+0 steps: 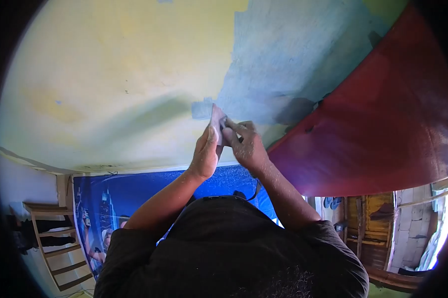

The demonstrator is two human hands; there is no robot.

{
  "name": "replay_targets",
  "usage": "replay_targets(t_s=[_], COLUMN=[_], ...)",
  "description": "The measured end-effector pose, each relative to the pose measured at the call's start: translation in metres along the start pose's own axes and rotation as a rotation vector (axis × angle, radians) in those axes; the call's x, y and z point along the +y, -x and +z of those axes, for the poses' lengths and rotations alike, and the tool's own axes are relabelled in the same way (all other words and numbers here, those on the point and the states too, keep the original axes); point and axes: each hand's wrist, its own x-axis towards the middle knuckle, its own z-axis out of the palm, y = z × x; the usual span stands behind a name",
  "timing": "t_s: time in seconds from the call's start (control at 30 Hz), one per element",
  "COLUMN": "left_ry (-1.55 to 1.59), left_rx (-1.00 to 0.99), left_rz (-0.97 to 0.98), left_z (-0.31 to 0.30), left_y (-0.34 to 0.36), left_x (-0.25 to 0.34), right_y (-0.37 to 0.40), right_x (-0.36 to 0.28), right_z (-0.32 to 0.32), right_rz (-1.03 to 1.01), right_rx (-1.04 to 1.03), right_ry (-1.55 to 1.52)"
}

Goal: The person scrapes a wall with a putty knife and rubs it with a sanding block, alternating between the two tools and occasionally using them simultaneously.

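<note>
Over it all spread the blue-and-yellow painted surface (149, 54), with the red sheet (373, 114) slanting off to the right. And there were both hands, raised together! The left hand (205, 151) lay along one side, fingers nearly straight; the right hand (246, 141) came from the other, fingers curled and pinching. Between them, gripped by both, stood the pale flat piece (216, 121), long axis near upright, far tip towards the paint; whether it touched, I couldn't tell.

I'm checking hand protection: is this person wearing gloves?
No, the left hand and the right hand are both bare, with skin showing and pale specks on the right one.
</note>
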Motion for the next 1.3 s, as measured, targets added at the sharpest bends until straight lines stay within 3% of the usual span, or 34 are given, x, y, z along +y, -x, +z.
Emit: replay_targets(t_s=[0.07,0.2,0.23,0.27,0.33,0.4,0.57,0.7,0.73,0.8,0.87,1.03,1.07,1.13,1.2,1.23,1.3], left_ry=[-0.014,0.022,-0.024,-0.014,0.012,-0.073,-0.004,-0.066,-0.037,0.023,0.043,-0.031,-0.037,-0.054,-0.081,-0.047,-0.043], left_rx=[-0.078,0.044,-0.034,-0.058,-0.105,-0.007,-0.108,-0.049,-0.053,-0.06,0.028,-0.011,0.006,0.025,0.004,-0.014,-0.027], left_rz=[-0.026,-0.012,-0.002,-0.01,-0.031,0.02,-0.067,-0.005,-0.027,-0.068,-0.06,-0.084,-0.078,-0.035,-0.031,-0.058,-0.103], left_z=[-0.019,-0.001,-0.013,-0.019,-0.021,-0.004,-0.03,-0.02,-0.023,-0.024,-0.017,-0.028,-0.027,-0.02,-0.025,-0.03,-0.041], left_y=[-0.005,0.001,-0.001,-0.002,-0.003,0.001,-0.006,-0.008,-0.008,-0.009,-0.005,-0.011,-0.006,-0.011,-0.013,-0.016,-0.017], left_x=[-0.002,-0.001,-0.001,0.002,0.006,0.009,0.011,0.008,0.009,0.013,0.005,0.013,0.012,0.011,0.013,0.014,0.002], right_y=[0.013,-0.008,-0.002,0.008,0.012,-0.006,0.013,0.002,0.01,0.009,-0.004,0.01,-0.005,-0.007,0.005,0.014,0.004], right_x=[-0.009,0.004,-0.004,-0.011,-0.012,0.003,-0.01,-0.007,-0.014,-0.013,-0.005,-0.017,0.017,-0.002,-0.017,-0.03,-0.011], right_z=[0.005,-0.001,0.006,0.009,0.008,0.001,0.015,0.013,0.013,0.014,0.009,0.016,0.015,0.011,0.015,0.018,0.013], right_rz=[-0.137,-0.075,-0.052,-0.198,-0.26,-0.071,-0.249,-0.046,-0.353,-0.367,-0.046,-0.237,-0.522,-0.068,-0.398,-0.154,-0.121], right_rx=[0.016,0.008,0.025,0.038,0.053,0.017,0.087,0.053,0.106,0.086,0.039,0.076,0.072,0.066,0.096,0.049,0.0], right_ry=[-0.006,0.073,0.084,0.049,0.083,0.114,0.108,0.104,0.179,0.192,0.176,0.215,0.351,0.163,0.275,0.172,0.223])
